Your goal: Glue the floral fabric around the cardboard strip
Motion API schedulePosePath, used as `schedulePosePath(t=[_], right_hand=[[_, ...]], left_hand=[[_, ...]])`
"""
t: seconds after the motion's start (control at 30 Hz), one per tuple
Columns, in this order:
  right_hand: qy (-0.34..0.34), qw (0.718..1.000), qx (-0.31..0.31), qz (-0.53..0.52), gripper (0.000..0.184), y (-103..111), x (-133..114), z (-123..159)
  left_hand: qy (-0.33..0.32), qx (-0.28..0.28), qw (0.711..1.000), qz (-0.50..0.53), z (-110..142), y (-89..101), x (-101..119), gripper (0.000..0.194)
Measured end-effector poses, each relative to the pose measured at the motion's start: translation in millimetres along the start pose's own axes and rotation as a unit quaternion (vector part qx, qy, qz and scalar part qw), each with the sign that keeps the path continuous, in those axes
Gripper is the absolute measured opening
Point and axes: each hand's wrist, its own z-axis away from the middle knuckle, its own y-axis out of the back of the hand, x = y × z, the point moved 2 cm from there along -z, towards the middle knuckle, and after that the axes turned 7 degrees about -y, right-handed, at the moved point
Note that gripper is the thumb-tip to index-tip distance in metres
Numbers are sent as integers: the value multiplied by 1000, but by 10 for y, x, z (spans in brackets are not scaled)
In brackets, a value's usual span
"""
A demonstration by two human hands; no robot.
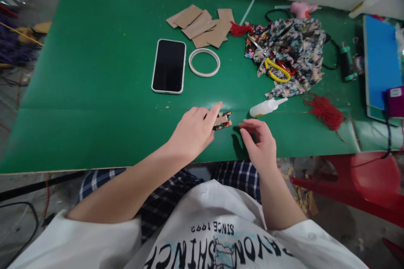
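My left hand (195,130) is closed on a small piece of cardboard with floral fabric folded round its edges (222,121). The index finger reaches out over the piece, and part of it is hidden under the hand. To the right of it, a short gap away, my right hand (259,141) is held low over the table with its fingers curled and the thumb close to the index fingertip. Whether anything tiny is in that pinch I cannot make out. Just beyond the right hand lies a white glue bottle (263,108) on its side, nozzle pointing right.
On the green table (104,126) lie a phone (169,66), a tape roll (204,75), cardboard pieces (217,33), floral fabric (299,46) with yellow-handled scissors (277,70) on it, and red yarn tassels (326,112). A pink glue gun (301,9) lies behind. A red stool (375,176) stands right.
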Motion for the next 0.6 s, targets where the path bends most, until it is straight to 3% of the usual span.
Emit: schedulePosePath(t=[0.13,0.3,0.47,0.6], right_hand=[[-88,992,-69,-51,25,-27,-44,4],[-197,952,-134,-192,17,-139,-151,-26],[-189,936,-201,-217,23,-335,-246,-111],[-172,948,-169,-209,28,-415,-239,-162]], left_hand=[[8,4,1000,1,-23,6,-25,64],[57,39,996,52,-51,18,-60,65],[59,55,994,80,-55,-10,-72,66],[73,73,985,140,-28,39,-120,66]])
